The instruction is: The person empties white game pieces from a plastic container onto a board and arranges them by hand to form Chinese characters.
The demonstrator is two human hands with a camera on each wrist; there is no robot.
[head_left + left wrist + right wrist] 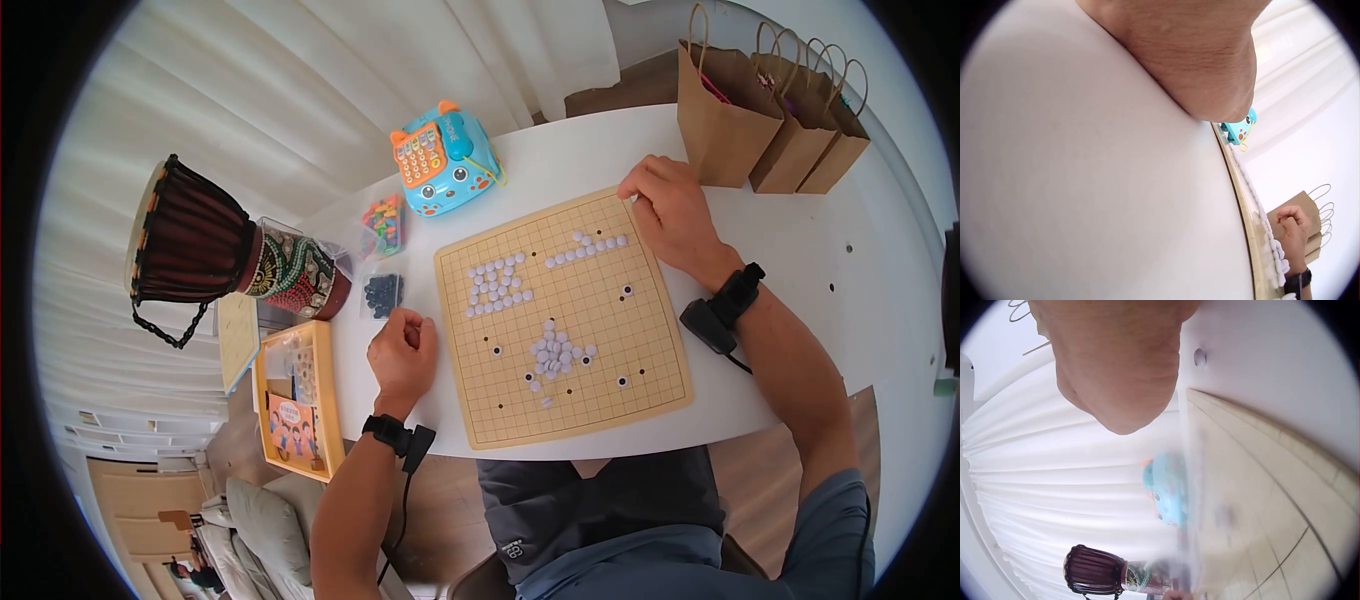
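A wooden grid board (600, 335) lies on the white table, bearing small white pieces in a boxy pattern (498, 284), a slanting row (585, 250) and a loose heap (553, 350). Left of the board, my left hand (403, 352) rests on the table, fingers loosely curled; no held object shows. My right hand (677, 212) is at the board's upper right corner with loosely bent fingers and nothing visible in them; its palm side is hidden in the head view. One white piece (1200, 357) lies off the board in the right wrist view.
Behind the board are a blue toy phone (448, 165), a box of coloured pieces (384, 224) and a box of dark pieces (383, 296). Paper bags (728, 125) stand at the back right. A drum (200, 235) and a wooden tray (324, 395) are to the left.
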